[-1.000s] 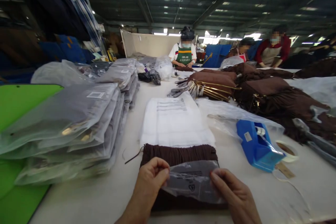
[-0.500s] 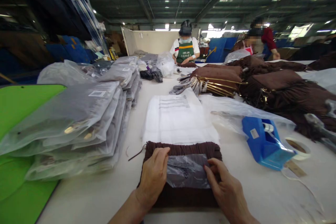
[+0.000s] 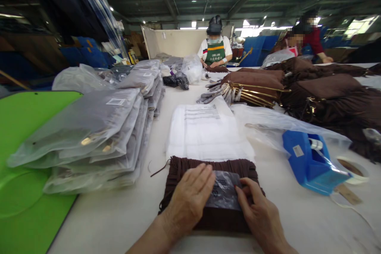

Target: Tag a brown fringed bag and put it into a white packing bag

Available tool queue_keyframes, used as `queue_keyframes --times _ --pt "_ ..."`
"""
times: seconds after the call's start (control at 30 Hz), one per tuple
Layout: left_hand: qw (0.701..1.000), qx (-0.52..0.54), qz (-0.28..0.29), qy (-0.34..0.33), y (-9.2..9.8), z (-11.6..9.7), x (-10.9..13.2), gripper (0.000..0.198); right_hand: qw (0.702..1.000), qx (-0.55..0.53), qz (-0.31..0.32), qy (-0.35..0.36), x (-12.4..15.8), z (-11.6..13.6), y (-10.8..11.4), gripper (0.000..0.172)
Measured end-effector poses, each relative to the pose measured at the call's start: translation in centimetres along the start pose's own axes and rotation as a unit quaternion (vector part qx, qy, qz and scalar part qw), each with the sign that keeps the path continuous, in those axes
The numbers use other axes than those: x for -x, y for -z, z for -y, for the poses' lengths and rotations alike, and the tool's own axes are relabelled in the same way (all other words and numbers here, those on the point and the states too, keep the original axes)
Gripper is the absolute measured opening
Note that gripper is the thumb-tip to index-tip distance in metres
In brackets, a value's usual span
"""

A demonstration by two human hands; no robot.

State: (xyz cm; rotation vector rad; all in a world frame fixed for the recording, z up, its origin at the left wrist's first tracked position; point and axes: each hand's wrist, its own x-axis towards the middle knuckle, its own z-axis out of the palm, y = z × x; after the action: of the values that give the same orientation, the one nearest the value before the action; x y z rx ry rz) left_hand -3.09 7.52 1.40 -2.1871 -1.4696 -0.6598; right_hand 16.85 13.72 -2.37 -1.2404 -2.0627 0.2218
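Note:
A dark brown fringed bag [image 3: 220, 221] lies flat on the table in front of me, its strands gathered along the far edge. On top of it rests a small clear plastic bag [image 3: 224, 192] with dark print. My left hand [image 3: 190, 196] lies flat across the left part of the plastic, fingers stretched out and together. With thumb and fingers, my right hand [image 3: 258, 206] pinches the plastic bag's right edge. Just beyond the brown bag is a stack of white printed plastic bags [image 3: 205, 135].
Bagged grey goods [image 3: 98, 131] are piled at the left beside a green board [image 3: 18, 127]. A blue tape dispenser [image 3: 309, 162] and a tape roll [image 3: 353, 168] sit at right. Brown fringed bags [image 3: 327, 99] are heaped behind. A co-worker in a green apron [image 3: 214, 51] stands across the table.
My left hand has slid right over the plastic bag and flattened, covering more of its left side. My right hand stays at the right edge. The whole view has shifted slightly.

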Motion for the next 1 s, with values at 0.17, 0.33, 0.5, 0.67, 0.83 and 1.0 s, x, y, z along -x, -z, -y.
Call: queue_keyframes --times 0.17,0.33,0.5,0.67,0.83,1.0 --pt "0.986 0.102 0.128 0.012 -1.0 -0.9 0.3 0.037 0.996 0.078 -0.033 0.006 -0.5 -0.3 1.3 0.031" --pt "0.974 0.154 0.161 0.033 -1.0 -0.7 0.7 0.040 0.982 0.027 -0.056 0.180 -1.9 2.1 2.5 0.031" --pt "0.950 0.255 0.168 0.070 -0.1 0.0 0.5 0.052 0.947 0.038 0.051 0.315 -2.3 3.3 -0.7 0.040" --pt "0.945 0.253 0.041 0.203 4.0 2.3 3.6 0.033 0.934 0.106 0.073 0.333 -1.6 1.9 -3.3 0.044" --pt "0.862 0.186 0.079 0.465 8.9 0.4 9.7 0.021 0.933 0.099 0.057 0.342 -1.6 1.8 -3.0 0.043" --pt "0.758 0.183 0.170 0.602 9.2 -5.6 15.9 0.011 0.932 0.105 0.053 0.342 -1.7 2.0 -2.9 0.043"
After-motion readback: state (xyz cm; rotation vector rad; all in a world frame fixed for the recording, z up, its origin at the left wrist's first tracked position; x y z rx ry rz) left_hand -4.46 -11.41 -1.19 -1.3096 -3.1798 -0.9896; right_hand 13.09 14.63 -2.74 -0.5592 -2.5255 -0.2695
